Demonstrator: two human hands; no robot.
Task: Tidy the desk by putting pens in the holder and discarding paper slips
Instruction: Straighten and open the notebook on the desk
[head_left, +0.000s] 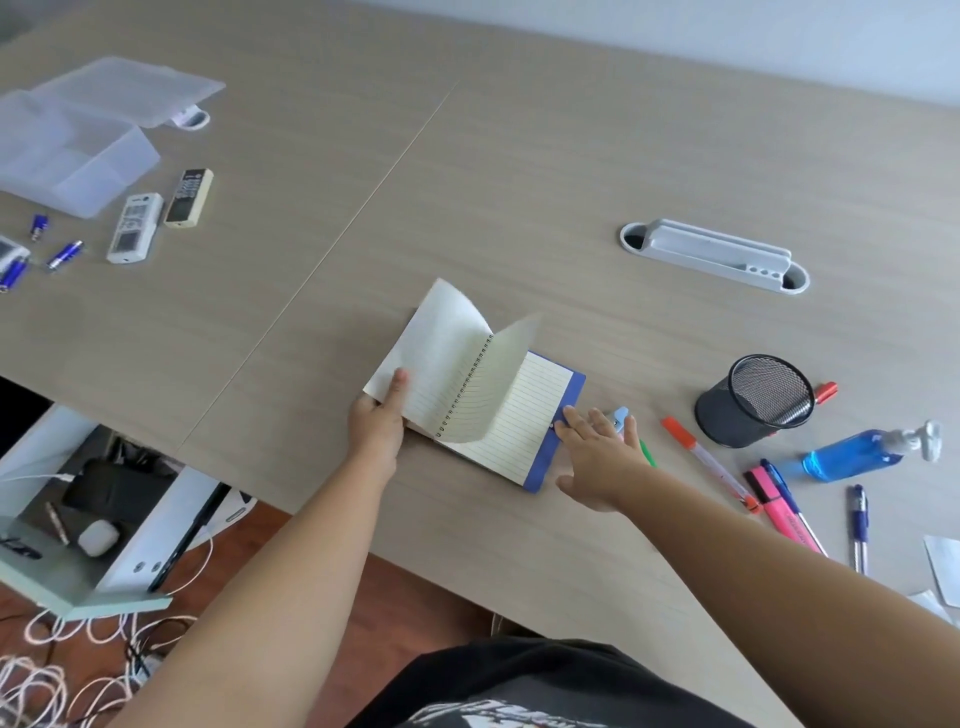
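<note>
A spiral notebook with a blue cover lies open on the desk, its lined pages curling up in mid-turn. My left hand grips the left stack of pages at its lower corner. My right hand rests open, its fingertips pressing the blue cover's right edge. A black mesh pen holder stands upright to the right. Around it lie an orange marker, a pink highlighter, blue pens, a green pen partly under my right hand, and a red pen behind the holder. White paper slips lie at the right edge.
A blue sanitiser bottle lies on its side right of the holder. A white cable tray sits in the desk further back. At far left are clear plastic boxes, two remotes and small blue items. Cables lie on the floor below.
</note>
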